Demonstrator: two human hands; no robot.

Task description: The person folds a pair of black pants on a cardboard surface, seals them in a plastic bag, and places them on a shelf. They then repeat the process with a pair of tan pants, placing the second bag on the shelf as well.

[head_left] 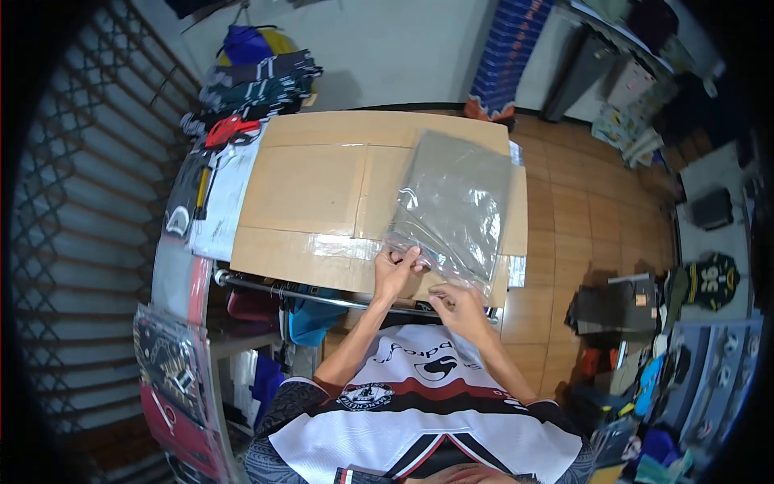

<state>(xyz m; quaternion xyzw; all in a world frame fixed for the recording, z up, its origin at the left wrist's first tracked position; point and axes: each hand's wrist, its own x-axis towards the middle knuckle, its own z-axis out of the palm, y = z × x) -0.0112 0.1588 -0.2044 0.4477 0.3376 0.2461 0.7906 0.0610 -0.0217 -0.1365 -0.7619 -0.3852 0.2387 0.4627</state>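
A clear plastic bag [489, 206] holding a folded grey-brown garment [455, 181] lies on the cardboard sheet, slightly tilted, its near edge toward me. My left hand [395, 270] pinches the near left corner of the bag between thumb and fingers. Beside the bag's near edge, my right hand [459, 309] is closed, thumb and fingertips pressed together. What those right fingertips hold, if anything, is too small to make out.
Cardboard [302, 189] covers the table. At its left lie a red-handled tool [232, 130] and a yellow-and-black cutter [202, 189]. Folded clothes [262, 85] are stacked at the back left. A metal rail [322, 298] runs under the near edge.
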